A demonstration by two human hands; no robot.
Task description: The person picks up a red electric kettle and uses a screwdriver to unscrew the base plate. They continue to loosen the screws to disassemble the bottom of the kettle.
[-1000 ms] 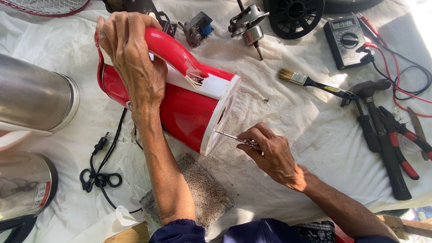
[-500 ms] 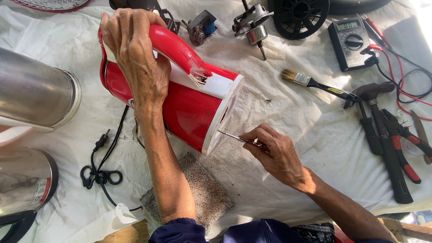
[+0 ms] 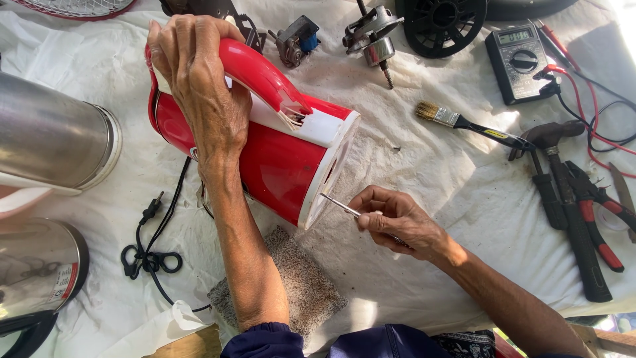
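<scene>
My left hand point(image 3: 199, 79) presses down on the top end of the red kettle point(image 3: 265, 152), fingers curled over it, so it cannot roll. The kettle lies on its side on the white cloth point(image 3: 424, 172), with its white bottom turned toward my other hand. That way I can get at the bottom.

My right hand point(image 3: 397, 222) pinches a thin screwdriver point(image 3: 341, 205) tight between thumb and fingers. Its tip touches the white bottom near the lower edge. I hold it low and flat so it goes straight in.

A rough grey rag point(image 3: 291, 285) lies under my left arm, just beside the kettle. A black cord point(image 3: 156, 252) is bunched up on the left. Two shiny metal pots point(image 3: 53, 139) lie on that side too.

On my right, well apart, are a paintbrush point(image 3: 464, 122), a hammer point(image 3: 563, 192), red pliers point(image 3: 596, 219) and a black meter point(image 3: 520, 59) with red wires. They are close enough to grab
</scene>
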